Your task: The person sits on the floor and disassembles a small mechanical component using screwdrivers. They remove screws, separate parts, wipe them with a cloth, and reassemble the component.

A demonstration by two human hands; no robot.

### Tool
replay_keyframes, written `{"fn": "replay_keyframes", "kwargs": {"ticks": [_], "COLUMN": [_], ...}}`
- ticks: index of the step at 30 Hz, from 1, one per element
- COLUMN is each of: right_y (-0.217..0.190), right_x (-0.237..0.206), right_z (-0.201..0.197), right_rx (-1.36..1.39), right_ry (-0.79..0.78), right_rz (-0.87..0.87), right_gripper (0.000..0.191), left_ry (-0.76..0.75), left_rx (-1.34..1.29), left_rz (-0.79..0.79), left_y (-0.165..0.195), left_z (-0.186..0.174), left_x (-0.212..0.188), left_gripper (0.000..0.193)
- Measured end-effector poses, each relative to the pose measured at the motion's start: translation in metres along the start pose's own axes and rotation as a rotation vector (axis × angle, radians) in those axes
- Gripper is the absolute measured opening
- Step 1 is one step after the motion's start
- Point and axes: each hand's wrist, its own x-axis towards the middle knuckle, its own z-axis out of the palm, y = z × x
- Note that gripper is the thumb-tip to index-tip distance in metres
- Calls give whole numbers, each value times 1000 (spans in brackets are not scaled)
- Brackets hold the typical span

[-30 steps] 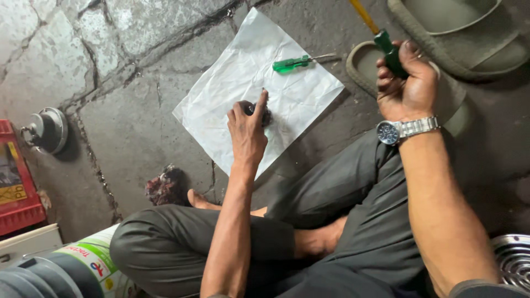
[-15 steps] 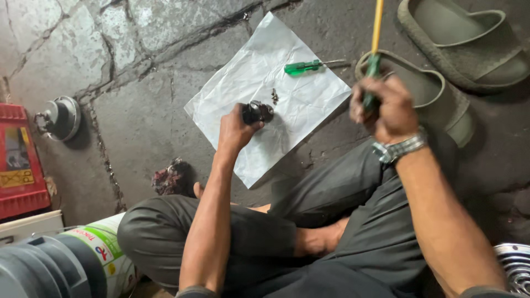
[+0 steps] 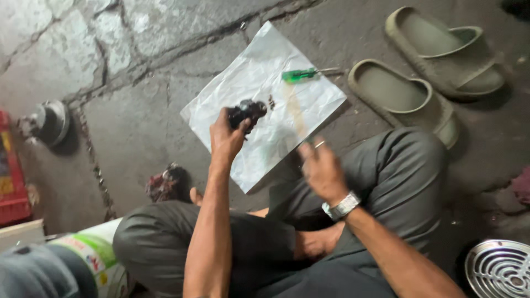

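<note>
Seated cross-legged on cracked concrete floor (image 3: 138, 127), my dark trousers fill lower centre of frame. Two olive slip-on sandals (image 3: 408, 99) lie upper right, side by side, just right of the paper. White crumpled paper sheet (image 3: 259, 83) spread flat on floor, centre-top, one corner pointing toward my knees. Round metal grille (image 3: 499, 270) at lower-right corner, partly cut off. Red crate (image 3: 12, 176) at left edge; green/white printed sack (image 3: 94, 256) lower left beside my knee. Round grey metal part (image 3: 51, 120) on floor, upper left, well apart from paper. L hand (image 3: 226, 138) raised over near part of the sheet, fingers closed around small black part (image 3: 247, 112), which sticks out above thumb & sits above the paper, not resting on it. R hand (image 3: 320, 168) centre frame, over my right knee, motion-blurred; ring on one finger, silver wristwatch (image 3: 342, 205) at wrist. A faint yellowish streak runs up from it across the paper; can't tell how far the fingers are open or what they grip. Green-handled screwdriver (image 3: 301, 74) lies on far part of sheet, shaft pointing right. Few tiny dark bits (image 3: 271, 101) on paper just right of the black part.
</note>
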Motion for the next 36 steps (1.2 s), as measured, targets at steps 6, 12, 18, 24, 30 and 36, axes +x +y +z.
{"fn": "replay_keyframes", "kwargs": {"ticks": [6,12,18,24,30,36], "right_y": [-9,-58,-61,-52,-43,-36], "right_x": [-5,-40,-28,-42,-30,-26], "right_z": [23,1,33,21,36,31], "right_rx": [-219,94,-239,8,-197,-86], "right_ry": [56,-60,-2,-46,-81,-89], "right_rz": [-391,-159,-285,-233,-272,-232], "right_gripper": [28,30,31,34,29,30], "left_ry": [60,43,41,56,19,-131], "left_rx": [-30,-18,-345,-337,-611,-876], "left_rz": [35,-223,-345,-331,-467,-553], "left_y": [-3,10,23,27,14,-2], "left_z": [-4,-11,-20,-24,-23,-9], "left_x": [2,-7,-10,-12,-13,-6], "left_gripper": [41,39,41,36,38,37]}}
